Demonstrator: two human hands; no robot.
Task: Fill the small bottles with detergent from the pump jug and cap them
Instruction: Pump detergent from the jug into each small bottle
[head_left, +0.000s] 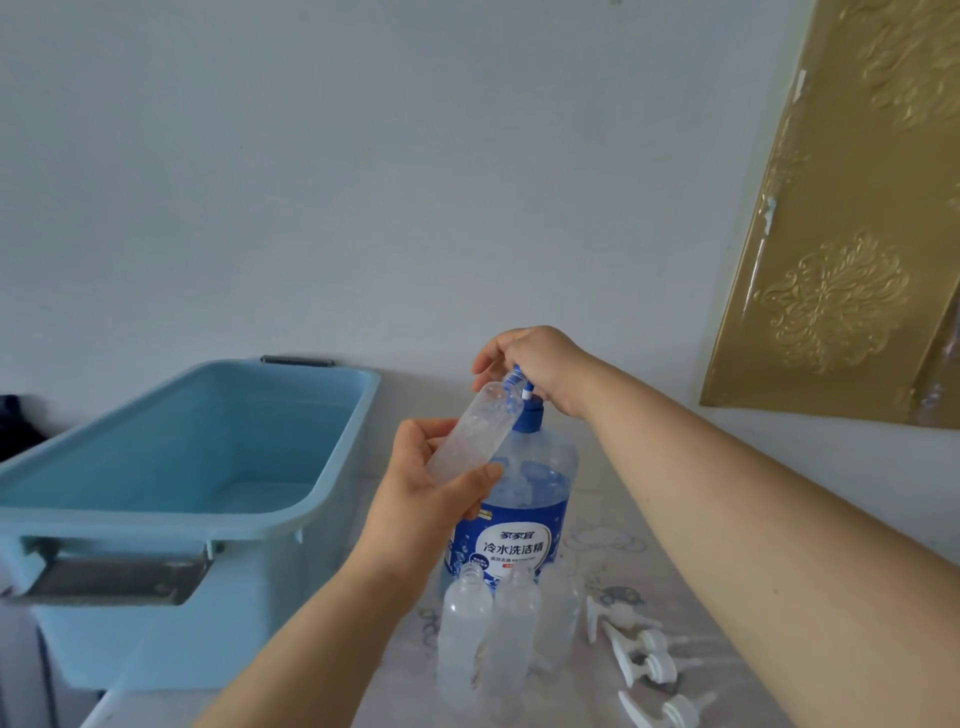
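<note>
Head view: the left hand (431, 499) grasps a small bottle (475, 436) around its lower half. The thumb lies on the upper side and the fingers (485, 475) are curled underneath, so the grip is tight around the bottle. This bottle is in the air and tilted, with its open neck pointing up and to the right, at the spout of the pump jug (519, 525). I cannot tell whether the neck touches the spout. The bottle wall is cloudy with bubbles, so how full it is cannot be seen.

The right hand (540, 364) is on top of the pump head (519, 375), with the fingers bent down over it and clasping it. Most of the pump head is hidden under the palm. The jug stands upright on the table (602, 540), its blue label facing the camera.

Just in front of the jug stand three more bottles (465, 623), upright and close side by side. The two on the left show open necks. To their right, a little apart, some white spray caps (647, 660) lie on the patterned cloth.

To the left of the jug there is a light blue tub (208, 426) with a grey handle on its near end. At the far right a gold embossed panel (841, 260) rests against the wall (363, 182)
</note>
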